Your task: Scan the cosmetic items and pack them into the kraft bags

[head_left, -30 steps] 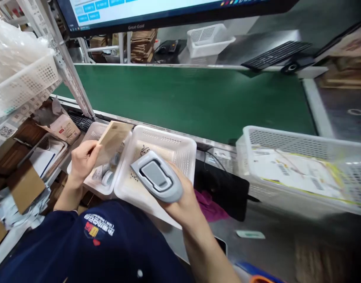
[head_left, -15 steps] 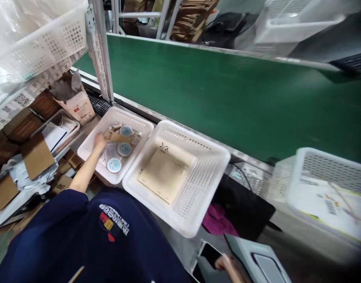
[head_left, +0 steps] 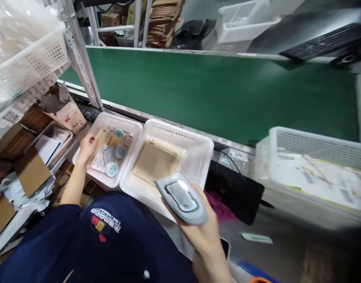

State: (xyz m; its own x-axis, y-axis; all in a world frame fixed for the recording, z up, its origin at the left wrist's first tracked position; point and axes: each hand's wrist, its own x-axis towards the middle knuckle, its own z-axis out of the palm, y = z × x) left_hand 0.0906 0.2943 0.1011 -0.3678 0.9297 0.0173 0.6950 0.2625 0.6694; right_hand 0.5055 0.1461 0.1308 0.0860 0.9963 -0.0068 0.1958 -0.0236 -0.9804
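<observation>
My left hand (head_left: 87, 147) is at the left side of the smaller white basket (head_left: 133, 126), fingers closed on the edge of a brown kraft envelope (head_left: 102, 138) that stands tilted up. Around it in that basket lie several round tubs with pale blue lids (head_left: 111, 169) and a clear bag with a white printed label (head_left: 100, 158). My right hand (head_left: 202, 226) is wrapped round a grey handheld barcode scanner (head_left: 185, 198), held above the front edge of the larger white basket (head_left: 198, 146). Flat brown kraft envelopes (head_left: 157, 159) lie in this larger basket.
Behind the baskets runs a green conveyor belt (head_left: 212, 94). A white basket with papers (head_left: 316, 139) stands at the right. Nearby are a black mat (head_left: 233, 192), a purple cloth (head_left: 217, 206) and a metal shelf post (head_left: 83, 63). Opened cardboard (head_left: 33, 173) lies at the left.
My right hand has come up from the lower right with the barcode scanner in it. With my left hand, the kraft envelope has been tilted up. The view has shifted right.
</observation>
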